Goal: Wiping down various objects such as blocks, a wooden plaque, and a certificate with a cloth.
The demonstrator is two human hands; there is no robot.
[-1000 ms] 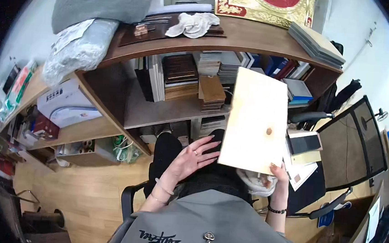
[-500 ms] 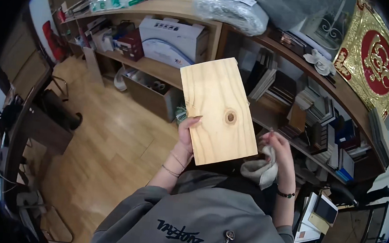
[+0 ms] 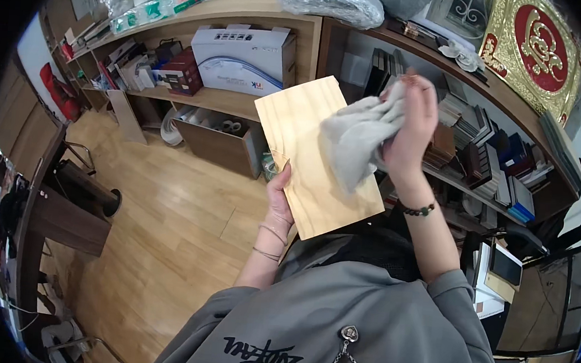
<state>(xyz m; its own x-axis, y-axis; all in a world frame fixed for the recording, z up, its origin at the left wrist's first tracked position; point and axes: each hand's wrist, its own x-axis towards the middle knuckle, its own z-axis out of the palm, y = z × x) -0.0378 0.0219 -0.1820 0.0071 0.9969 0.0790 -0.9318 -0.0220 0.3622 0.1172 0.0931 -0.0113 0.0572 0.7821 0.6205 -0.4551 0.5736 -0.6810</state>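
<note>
Head view: the left hand (image 3: 280,196) grips a pale wooden board (image 3: 306,152) by its left edge, near the lower corner, fingers wrapped behind it and thumb on the front. The board is held up in front of the chest, tilted, its far end toward the shelves (image 3: 242,102). The right hand (image 3: 409,126) is closed around a bunched grey cloth (image 3: 359,136), which hangs against the right half of the board's face.

Judging from this, the step in hand is wiping the board's face with the cloth. The next move seems to call for pressing the cloth flat to the wood and drawing it along the face while the left hand keeps the board steady; the grip at one edge gives little bracing, so the board could swing under pressure.

Hidden or unclear: the cloth covers part of the board's right side, so the wood's state there cannot be told. The left fingers are behind the board. Whether the cloth really presses on the wood or only hangs just before it is hard to say. The board's back is unseen. The grey sweatshirt (image 3: 333,328) blocks the lap and whatever lies under the board. On the far right, a gold and red plaque (image 3: 536,51) is bent by the lens.
</note>
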